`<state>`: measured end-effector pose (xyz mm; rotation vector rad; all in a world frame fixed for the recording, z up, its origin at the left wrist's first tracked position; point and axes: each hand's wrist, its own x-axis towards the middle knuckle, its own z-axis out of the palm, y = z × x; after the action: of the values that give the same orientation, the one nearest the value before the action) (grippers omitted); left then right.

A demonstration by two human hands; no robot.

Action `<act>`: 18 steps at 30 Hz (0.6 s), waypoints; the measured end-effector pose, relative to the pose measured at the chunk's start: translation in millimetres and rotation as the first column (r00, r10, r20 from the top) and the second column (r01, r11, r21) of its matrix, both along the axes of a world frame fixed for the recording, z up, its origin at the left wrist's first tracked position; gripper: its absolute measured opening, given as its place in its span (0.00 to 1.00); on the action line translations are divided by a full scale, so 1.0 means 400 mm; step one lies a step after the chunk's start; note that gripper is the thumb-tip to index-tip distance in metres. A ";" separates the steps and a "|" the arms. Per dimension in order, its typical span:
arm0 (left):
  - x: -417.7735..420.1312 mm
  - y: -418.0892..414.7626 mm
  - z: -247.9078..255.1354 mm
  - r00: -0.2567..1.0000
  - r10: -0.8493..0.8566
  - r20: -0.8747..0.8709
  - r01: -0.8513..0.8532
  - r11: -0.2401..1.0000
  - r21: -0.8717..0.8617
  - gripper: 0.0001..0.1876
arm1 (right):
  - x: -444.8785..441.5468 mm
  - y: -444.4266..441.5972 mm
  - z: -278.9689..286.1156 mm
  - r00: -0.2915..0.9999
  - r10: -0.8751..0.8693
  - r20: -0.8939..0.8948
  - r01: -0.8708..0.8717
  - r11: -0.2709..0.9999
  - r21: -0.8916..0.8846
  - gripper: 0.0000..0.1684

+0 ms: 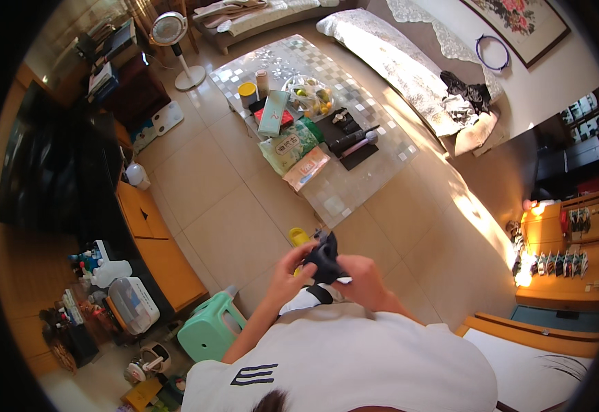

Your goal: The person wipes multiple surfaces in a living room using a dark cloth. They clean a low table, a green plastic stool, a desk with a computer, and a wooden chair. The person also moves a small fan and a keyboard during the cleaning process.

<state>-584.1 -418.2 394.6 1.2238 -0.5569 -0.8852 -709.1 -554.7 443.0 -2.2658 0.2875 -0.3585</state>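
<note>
A small crumpled dark navy cloth item (325,261) is held up in front of my body, between both hands. My left hand (290,269) pinches its left side with the fingers and thumb. My right hand (365,278) grips its lower right edge. Folds hide what kind of cloth piece it is. Just beyond my left fingers, a yellow slipper (297,237) lies on the tiled floor. Below the cloth I see part of a white and black garment (302,299), mostly covered by my white shirt (351,360).
Ahead stands a low coffee table (335,206) with packets, boxes, a fruit bag (310,98) and a hairbrush (366,140). A green plastic stool (204,332) is at my left, beside a TV cabinet (163,262). A fan (189,77) and sofa (392,62) stand farther off.
</note>
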 end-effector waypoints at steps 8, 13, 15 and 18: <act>-0.034 0.040 0.121 0.834 0.268 0.483 -0.236 0.963 -0.127 0.10 | -0.065 0.020 0.015 0.983 -0.184 0.001 0.178 0.953 0.243 0.28; -0.057 0.058 0.221 0.747 0.014 0.664 -0.006 1.000 -0.014 0.17 | -0.101 -0.062 0.071 0.959 0.149 -0.240 -0.088 0.965 0.247 0.19; -0.060 0.032 0.244 0.594 -0.054 0.803 0.087 0.996 0.003 0.17 | -0.114 -0.100 0.065 0.965 0.216 -0.150 -0.214 0.976 0.033 0.15; -0.076 -0.001 0.279 0.552 -0.262 0.792 0.174 0.965 0.198 0.18 | -0.136 -0.168 0.071 0.969 0.238 0.067 -0.233 0.970 -0.074 0.15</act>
<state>-614.5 -418.8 506.1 1.6675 -1.4662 -0.4917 -763.4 -622.0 471.4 -2.3133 -0.0338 -0.3318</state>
